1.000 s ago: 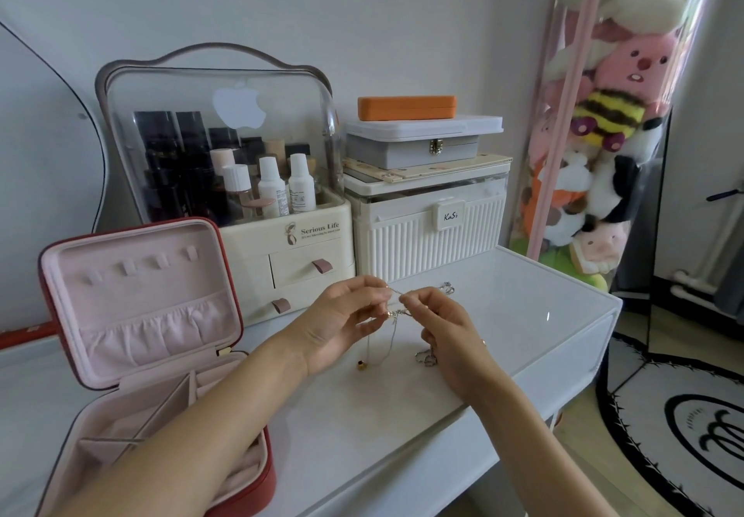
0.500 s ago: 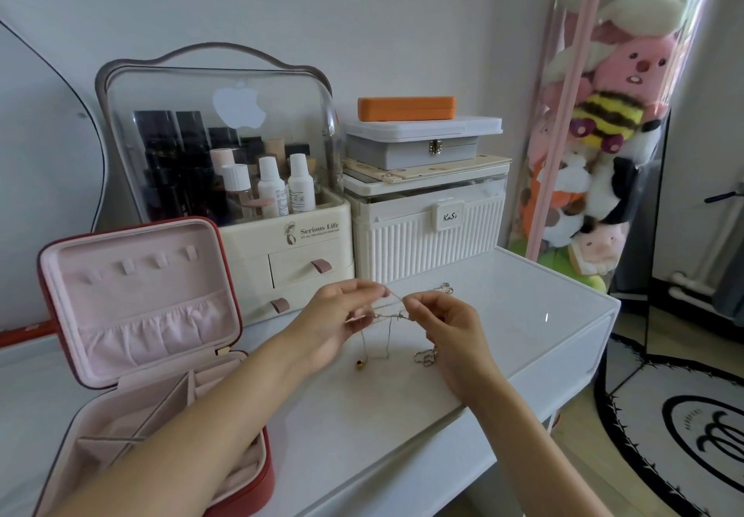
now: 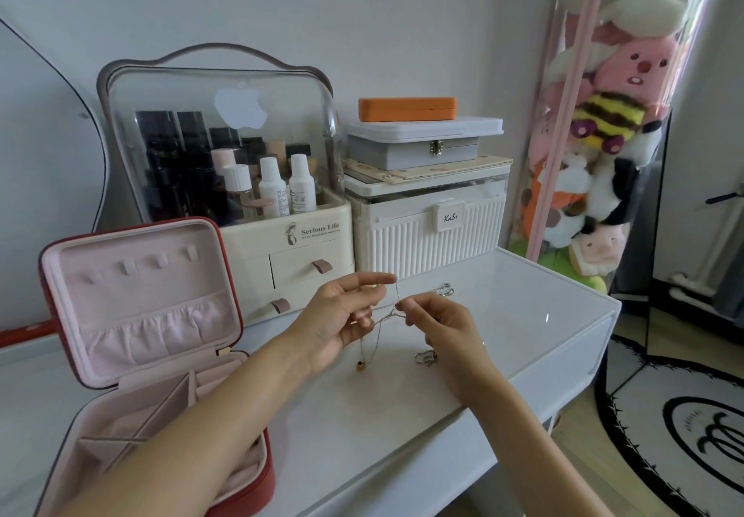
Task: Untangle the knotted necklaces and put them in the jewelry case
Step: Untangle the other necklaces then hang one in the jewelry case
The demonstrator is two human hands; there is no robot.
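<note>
glossy white tabletop [image 3: 523, 327], metal necklaces [image 3: 382, 315]

Hanging in a thin silvery tangle, necklaces [image 3: 384, 317] stretched taut between two pinching sets of fingers above the white tabletop, strands crossing at a knot near the middle; dangling below on one fine chain, a small gold-coloured barrel pendant [image 3: 359, 365], with a silver charm [image 3: 426, 358] lying on the surface just right of it. Standing open at the left edge, jewelry case [image 3: 133, 339], red outside and pale pink inside, lid propped upright showing hooks and a gathered pocket, divided tray lying flat.
</note>
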